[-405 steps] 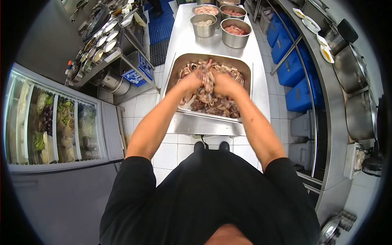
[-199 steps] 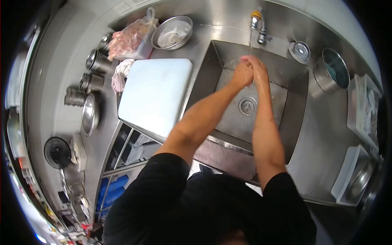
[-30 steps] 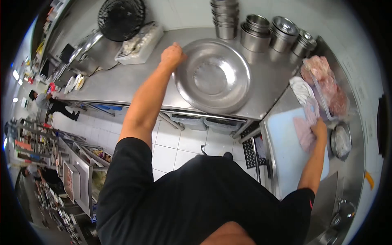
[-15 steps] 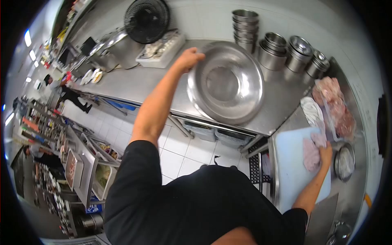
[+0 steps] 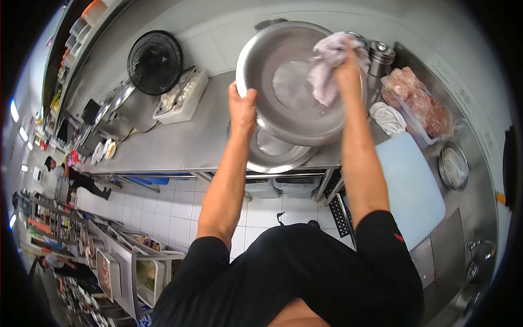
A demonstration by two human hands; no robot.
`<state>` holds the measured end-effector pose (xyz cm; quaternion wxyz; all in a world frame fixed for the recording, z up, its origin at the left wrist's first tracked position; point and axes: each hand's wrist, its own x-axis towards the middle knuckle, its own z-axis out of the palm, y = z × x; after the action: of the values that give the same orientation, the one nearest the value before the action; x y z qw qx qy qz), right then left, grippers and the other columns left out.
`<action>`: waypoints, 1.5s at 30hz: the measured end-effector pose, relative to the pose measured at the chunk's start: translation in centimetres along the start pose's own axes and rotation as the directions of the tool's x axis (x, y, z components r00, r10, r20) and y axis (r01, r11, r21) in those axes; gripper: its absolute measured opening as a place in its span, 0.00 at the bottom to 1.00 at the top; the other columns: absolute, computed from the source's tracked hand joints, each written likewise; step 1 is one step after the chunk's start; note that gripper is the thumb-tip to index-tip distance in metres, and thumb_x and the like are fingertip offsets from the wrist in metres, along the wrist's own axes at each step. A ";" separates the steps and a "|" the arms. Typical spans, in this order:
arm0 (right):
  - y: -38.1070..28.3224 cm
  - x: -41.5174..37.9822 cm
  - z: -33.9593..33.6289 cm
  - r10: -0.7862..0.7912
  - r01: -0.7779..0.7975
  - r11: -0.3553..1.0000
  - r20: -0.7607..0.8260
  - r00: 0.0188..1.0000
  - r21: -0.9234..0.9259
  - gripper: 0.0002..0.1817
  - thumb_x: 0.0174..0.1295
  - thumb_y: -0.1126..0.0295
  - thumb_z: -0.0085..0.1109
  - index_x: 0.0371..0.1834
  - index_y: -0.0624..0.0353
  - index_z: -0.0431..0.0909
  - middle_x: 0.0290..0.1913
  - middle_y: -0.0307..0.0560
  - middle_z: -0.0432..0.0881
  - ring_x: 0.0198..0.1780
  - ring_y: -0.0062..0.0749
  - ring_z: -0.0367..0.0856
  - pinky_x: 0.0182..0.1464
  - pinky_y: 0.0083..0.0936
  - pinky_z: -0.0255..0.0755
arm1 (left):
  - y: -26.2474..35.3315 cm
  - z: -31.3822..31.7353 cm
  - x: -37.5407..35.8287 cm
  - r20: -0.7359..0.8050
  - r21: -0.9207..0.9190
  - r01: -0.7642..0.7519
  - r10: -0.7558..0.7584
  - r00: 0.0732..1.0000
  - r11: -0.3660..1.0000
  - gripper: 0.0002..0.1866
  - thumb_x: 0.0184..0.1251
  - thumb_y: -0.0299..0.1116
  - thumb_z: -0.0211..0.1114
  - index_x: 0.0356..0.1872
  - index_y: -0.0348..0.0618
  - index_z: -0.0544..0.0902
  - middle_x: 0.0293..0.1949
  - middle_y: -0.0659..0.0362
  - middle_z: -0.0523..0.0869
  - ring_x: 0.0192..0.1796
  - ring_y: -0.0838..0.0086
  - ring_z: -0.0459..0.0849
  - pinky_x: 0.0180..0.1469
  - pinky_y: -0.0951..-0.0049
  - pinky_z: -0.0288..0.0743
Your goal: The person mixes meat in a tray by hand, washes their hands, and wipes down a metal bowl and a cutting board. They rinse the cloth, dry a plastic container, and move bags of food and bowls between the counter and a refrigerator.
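A large stainless steel bowl is tilted up above the counter, its inside facing me. My left hand grips its left rim, fingers closed with the thumb over the edge. In my right hand is a crumpled pale pinkish cloth, pressed against or close to the bowl's inner right side. Below, a second wide metal bowl rests on the steel counter, partly covered by the raised one. Most of the metal pots behind are hidden by the bowl.
A light blue cutting board lies to the right, near a white folded cloth, a clear container of raw meat and a small metal bowl. On the left stand a black fan and a white bin. Two people are farther left.
My right hand has picked the cloth up off the cutting board and brought it to the bowl. The bowl has risen and tilted, showing a second one beneath. The view has shifted.
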<state>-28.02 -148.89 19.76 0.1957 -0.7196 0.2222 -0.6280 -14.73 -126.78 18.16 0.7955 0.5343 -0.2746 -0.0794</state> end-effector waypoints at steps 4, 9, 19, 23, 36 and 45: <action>-0.8 -3.9 9.5 0.014 -0.024 0.982 0.054 0.998 0.186 0.40 0.59 0.73 0.56 0.76 0.39 0.52 0.62 0.66 0.70 0.61 0.59 0.72 0.62 0.41 0.68 | -2.8 2.1 -2.7 0.164 0.164 -0.062 0.035 0.986 0.985 0.30 0.58 0.22 0.57 0.65 0.36 0.65 0.44 0.59 0.79 0.41 0.76 0.78 0.44 0.76 0.74; -10.1 -7.8 3.9 -0.078 -0.110 0.908 0.419 0.905 0.405 0.22 0.63 0.74 0.47 0.62 0.56 0.73 0.51 0.62 0.80 0.54 0.56 0.78 0.57 0.42 0.72 | -2.3 1.8 -0.7 0.236 -0.107 0.081 -0.054 0.970 0.991 0.16 0.63 0.24 0.61 0.53 0.37 0.78 0.50 0.57 0.81 0.48 0.74 0.81 0.48 0.75 0.76; -1.8 -3.8 1.9 -0.367 0.409 0.897 0.234 0.900 -0.166 0.36 0.50 0.65 0.65 0.67 0.50 0.69 0.52 0.49 0.78 0.53 0.44 0.75 0.54 0.33 0.70 | 3.5 2.3 -4.5 0.225 -0.110 0.054 -0.028 0.974 0.992 0.26 0.58 0.19 0.55 0.61 0.36 0.70 0.48 0.60 0.79 0.45 0.77 0.78 0.50 0.79 0.72; -5.2 -7.0 3.8 -0.128 0.017 0.942 0.312 0.942 0.335 0.33 0.51 0.59 0.67 0.60 0.60 0.71 0.55 0.59 0.76 0.58 0.55 0.72 0.61 0.40 0.66 | 1.4 3.4 -3.3 0.249 0.048 -0.153 0.137 0.959 0.987 0.26 0.61 0.21 0.56 0.63 0.35 0.68 0.51 0.58 0.77 0.53 0.77 0.74 0.57 0.77 0.67; 1.9 -0.3 -5.0 -0.529 0.843 0.467 0.680 0.507 -0.266 0.23 0.57 0.68 0.53 0.59 0.50 0.76 0.55 0.45 0.79 0.64 0.38 0.69 0.71 0.43 0.52 | 4.3 1.1 -1.2 0.287 0.320 -0.169 0.075 0.955 0.932 0.28 0.53 0.26 0.56 0.61 0.35 0.70 0.46 0.51 0.81 0.47 0.70 0.80 0.51 0.72 0.73; -2.3 -12.0 -5.8 -0.144 0.346 0.875 0.498 0.855 -0.340 0.21 0.57 0.71 0.52 0.56 0.52 0.79 0.47 0.45 0.81 0.54 0.41 0.73 0.61 0.42 0.61 | 4.1 2.3 -0.6 0.127 0.235 -0.298 0.275 0.953 0.925 0.26 0.55 0.24 0.55 0.59 0.35 0.71 0.45 0.55 0.80 0.44 0.72 0.79 0.50 0.72 0.73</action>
<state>-34.96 -140.18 12.03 0.0003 -0.8945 0.2031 -0.3983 -17.14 -126.69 22.28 0.7110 0.5806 -0.3937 0.0489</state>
